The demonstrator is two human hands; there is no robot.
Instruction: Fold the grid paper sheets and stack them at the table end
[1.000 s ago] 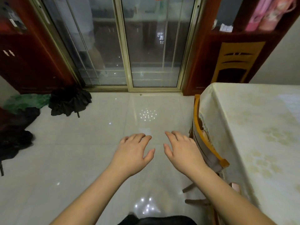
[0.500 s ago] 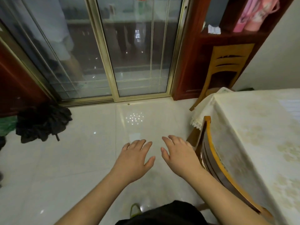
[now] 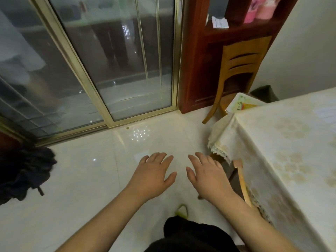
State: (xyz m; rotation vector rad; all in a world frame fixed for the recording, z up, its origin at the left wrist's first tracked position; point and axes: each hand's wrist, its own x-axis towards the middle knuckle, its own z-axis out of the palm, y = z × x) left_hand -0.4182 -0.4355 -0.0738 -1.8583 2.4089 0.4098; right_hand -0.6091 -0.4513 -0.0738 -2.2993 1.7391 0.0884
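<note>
My left hand [image 3: 153, 174] and my right hand [image 3: 207, 174] hang side by side over the tiled floor, palms down, fingers straight and spread, holding nothing. The table [image 3: 291, 151] with a cream floral cloth stands to the right of my right hand. A pale sheet of paper [image 3: 325, 113] lies on it at the far right edge of the view; its grid cannot be made out.
A wooden chair [image 3: 241, 180] is tucked against the table's near side, just right of my right hand. Another wooden chair [image 3: 240, 70] stands by a red cabinet [image 3: 198, 57]. Glass sliding doors [image 3: 118, 60] are ahead. A dark cloth heap [image 3: 23, 171] lies left.
The view has swung right and forward, bringing more of the table and the far chair into sight. Both hands keep the same open, spread pose in front of me.
</note>
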